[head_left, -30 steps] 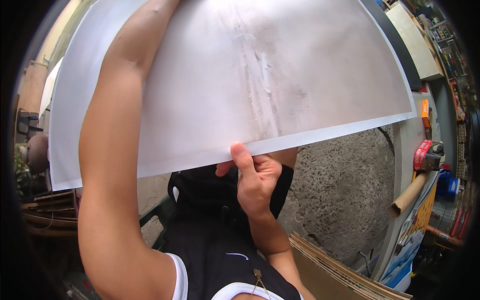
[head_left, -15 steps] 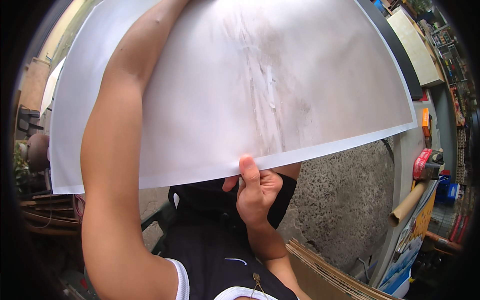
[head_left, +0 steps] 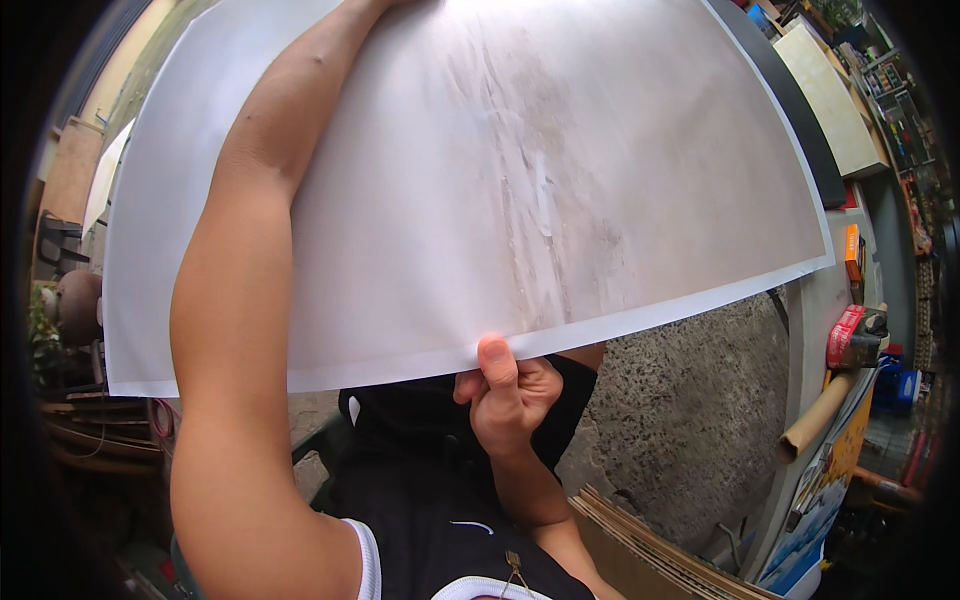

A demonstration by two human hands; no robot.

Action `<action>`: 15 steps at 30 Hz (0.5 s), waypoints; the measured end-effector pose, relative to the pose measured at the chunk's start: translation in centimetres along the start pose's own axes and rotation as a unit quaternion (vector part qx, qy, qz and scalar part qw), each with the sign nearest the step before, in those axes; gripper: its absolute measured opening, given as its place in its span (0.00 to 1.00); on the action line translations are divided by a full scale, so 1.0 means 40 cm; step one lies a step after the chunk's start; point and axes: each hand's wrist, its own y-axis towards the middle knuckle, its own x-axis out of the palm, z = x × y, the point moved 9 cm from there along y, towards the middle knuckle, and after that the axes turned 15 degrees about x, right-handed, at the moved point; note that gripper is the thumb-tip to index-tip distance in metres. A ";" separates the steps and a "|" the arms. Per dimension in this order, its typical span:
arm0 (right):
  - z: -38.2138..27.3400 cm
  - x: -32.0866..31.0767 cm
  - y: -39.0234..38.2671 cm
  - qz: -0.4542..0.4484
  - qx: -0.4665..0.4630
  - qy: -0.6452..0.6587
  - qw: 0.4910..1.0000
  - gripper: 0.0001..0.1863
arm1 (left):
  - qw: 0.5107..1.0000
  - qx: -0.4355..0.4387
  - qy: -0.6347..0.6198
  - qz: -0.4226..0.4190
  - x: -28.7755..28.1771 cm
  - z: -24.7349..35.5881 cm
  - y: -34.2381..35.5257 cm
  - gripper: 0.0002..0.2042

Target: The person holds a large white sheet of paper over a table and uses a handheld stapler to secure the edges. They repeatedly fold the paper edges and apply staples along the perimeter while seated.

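As the head view shows, the large printed sheet (head_left: 700,180) extends forward from the right hand (head_left: 508,400), which grips the middle of its near edge, 1 thumb on top. That edge runs left to right; the far edge is out of frame, so the long axis is unconfirmed. The left arm (head_left: 235,260) crosses the printed side; the left hand (head_left: 400,3), farther off, is mostly cropped, grip indeterminable.

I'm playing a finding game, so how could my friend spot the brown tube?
Find the big pale sheet, then look below its lower right corner. The brown tube shows just below a red-and-black item. Unlike its neighbours, it's plain, long and round, with an open end.
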 end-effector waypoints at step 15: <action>0.006 -0.023 0.006 0.019 -0.011 0.010 1.000 0.14 | 0.996 -0.058 -0.049 0.037 -0.008 0.058 -0.010 0.29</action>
